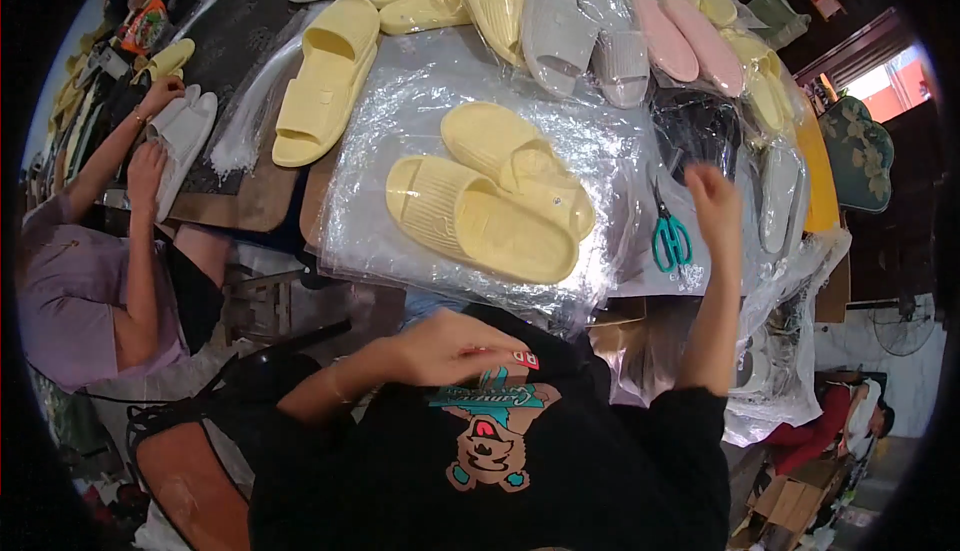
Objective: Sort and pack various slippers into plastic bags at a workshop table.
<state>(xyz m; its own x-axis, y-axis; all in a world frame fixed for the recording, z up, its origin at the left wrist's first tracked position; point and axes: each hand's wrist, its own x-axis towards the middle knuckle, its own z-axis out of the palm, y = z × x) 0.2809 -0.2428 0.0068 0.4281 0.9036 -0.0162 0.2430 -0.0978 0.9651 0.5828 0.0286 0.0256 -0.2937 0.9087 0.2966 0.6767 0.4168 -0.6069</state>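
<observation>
A pair of pale yellow slippers (480,216) lies in front of me on a stack of clear plastic bags (365,191). One slipper partly overlaps the other. My left hand (450,348) is in front of my black shirt, near the table's front edge, its fingers pressed together. A small red patch with white marks shows at its fingertips; I cannot tell whether it is held or printed on the shirt. On the right, my right hand (712,196) is raised with curled fingers beside dark plastic wrapping (695,126); what they hold, if anything, is hidden. Teal-handled scissors (670,241) lie just left of that forearm.
Bagged grey slippers (560,41), pink slippers (690,41) and yellow ones crowd the far side. Another yellow pair (325,81) rests at the left. Beyond it a co-worker (110,281) handles light grey slippers (185,151). Loose plastic (790,301) hangs over the right edge.
</observation>
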